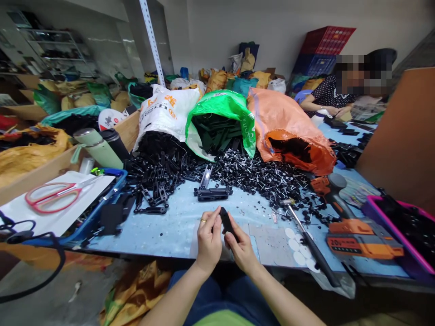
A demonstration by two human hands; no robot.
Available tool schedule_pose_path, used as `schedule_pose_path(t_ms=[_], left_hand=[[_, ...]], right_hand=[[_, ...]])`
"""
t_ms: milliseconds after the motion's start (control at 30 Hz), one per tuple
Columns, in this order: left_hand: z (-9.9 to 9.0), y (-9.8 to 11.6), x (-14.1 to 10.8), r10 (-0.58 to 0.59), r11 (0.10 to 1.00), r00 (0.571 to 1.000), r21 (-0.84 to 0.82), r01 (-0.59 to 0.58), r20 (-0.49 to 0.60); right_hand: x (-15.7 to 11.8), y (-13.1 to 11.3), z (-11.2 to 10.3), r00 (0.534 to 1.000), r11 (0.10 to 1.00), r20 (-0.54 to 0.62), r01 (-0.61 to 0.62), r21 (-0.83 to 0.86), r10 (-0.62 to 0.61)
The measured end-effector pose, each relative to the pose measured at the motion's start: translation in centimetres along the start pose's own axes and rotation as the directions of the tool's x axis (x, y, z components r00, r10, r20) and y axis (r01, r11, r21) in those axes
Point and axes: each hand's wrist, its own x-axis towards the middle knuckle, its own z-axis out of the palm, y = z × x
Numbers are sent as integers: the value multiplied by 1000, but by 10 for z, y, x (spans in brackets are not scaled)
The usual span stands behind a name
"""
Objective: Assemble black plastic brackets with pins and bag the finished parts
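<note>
Over the front edge of the blue table (152,231), both my hands meet at a small, long black plastic part (229,223). My right hand (242,246) is closed round its lower end. The fingers of my left hand (209,235), with a ring on one, pinch at its upper end. Just beyond lies a black bracket-like assembly (213,194) with a metal-edged arm pointing away. Behind it spreads a heap of black knobs with metal pins (258,174). Black hinged arms (159,176) are piled to the left.
White (170,108), green (220,102) and orange (282,111) sacks spill parts at the back. On the right are a hammer (314,251), a cordless drill (363,240) and a pink-rimmed bin (404,226). Scissors (54,197) lie left. A co-worker (326,97) sits across.
</note>
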Motion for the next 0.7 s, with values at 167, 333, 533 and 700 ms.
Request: schedule_pose_path(t_ms=[167,333,533,700], left_hand=[[8,-33,-6,-228,968,973,117,222,37],[2,-41,-4,15,823,954,538,-182,300],[8,-30,18,134,646,716,487,-587,685],[1,-53,10,237,534,776,589,-606,584]], right_hand=[[27,4,-45,980,953,192,18,-302,43],[110,11,-150,989,788,-97,29,-615,-112],[225,3,-254,836,773,-492,-139,-619,-244],[310,-27,-240,949,907,-277,23,-420,-152]])
